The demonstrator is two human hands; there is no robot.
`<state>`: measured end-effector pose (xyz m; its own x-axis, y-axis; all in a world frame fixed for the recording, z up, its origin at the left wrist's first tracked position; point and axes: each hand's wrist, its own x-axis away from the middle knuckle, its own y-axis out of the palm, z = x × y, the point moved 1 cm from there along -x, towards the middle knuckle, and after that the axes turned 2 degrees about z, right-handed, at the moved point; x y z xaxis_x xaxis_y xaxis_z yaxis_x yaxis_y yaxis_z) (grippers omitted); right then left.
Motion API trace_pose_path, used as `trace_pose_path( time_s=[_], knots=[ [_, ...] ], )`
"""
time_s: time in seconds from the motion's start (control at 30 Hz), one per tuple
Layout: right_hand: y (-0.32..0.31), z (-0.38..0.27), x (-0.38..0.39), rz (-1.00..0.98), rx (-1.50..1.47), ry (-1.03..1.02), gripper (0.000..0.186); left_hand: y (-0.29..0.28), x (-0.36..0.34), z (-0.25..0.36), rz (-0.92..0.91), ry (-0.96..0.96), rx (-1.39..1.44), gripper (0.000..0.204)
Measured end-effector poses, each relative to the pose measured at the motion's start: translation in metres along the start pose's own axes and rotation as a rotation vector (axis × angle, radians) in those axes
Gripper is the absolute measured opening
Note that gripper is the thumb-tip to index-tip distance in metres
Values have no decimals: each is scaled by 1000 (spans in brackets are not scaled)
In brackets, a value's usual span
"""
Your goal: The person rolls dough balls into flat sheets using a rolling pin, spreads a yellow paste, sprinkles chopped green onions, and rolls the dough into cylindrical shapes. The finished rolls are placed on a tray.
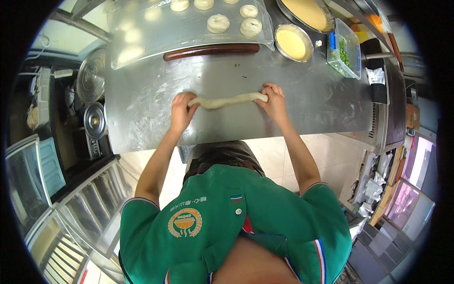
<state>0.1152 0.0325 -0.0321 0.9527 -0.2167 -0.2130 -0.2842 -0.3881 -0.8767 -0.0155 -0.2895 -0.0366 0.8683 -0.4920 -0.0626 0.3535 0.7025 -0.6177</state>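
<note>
A long pale rope of dough (pixel 227 101) stretches sideways between my hands, over the metal worktop (pixel 151 90). My left hand (pixel 182 111) pinches its left end between thumb and fingers. At the other end, my right hand (pixel 273 102) grips the dough the same way. The strip sags slightly near the left hand; whether its middle touches the steel I cannot tell. Beyond it lies a dark brown rolling pin (pixel 211 51), apart from both hands.
Round dough pieces (pixel 218 23) sit on a plastic-covered area (pixel 184 28) at the back. Toward the back right stand a bowl of yellow liquid (pixel 292 43), a larger such bowl (pixel 307 13) and a clear tub (pixel 344 57) with chopped greens. Metal lids (pixel 95 120) are at the left.
</note>
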Motion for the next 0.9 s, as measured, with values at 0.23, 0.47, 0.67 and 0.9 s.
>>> trace_pose_path(
  time_s=[0.23, 0.47, 0.67, 0.9],
  knots=[
    [12, -58, -6, -203, -911, 406, 26, -48, 20, -27, 149, -140, 168, 33],
    [-22, -19, -10, -444, -1101, 649, 30, -47, 49, -46, -67, 110, -546, 80],
    [-40, 82, 17, -492, -1080, 734, 24, -51, 44, -47, -245, 194, -621, 92],
    [-42, 99, 21, -490, -991, 715, 24, -3, 25, 16, -387, 283, -596, 100]
  ],
)
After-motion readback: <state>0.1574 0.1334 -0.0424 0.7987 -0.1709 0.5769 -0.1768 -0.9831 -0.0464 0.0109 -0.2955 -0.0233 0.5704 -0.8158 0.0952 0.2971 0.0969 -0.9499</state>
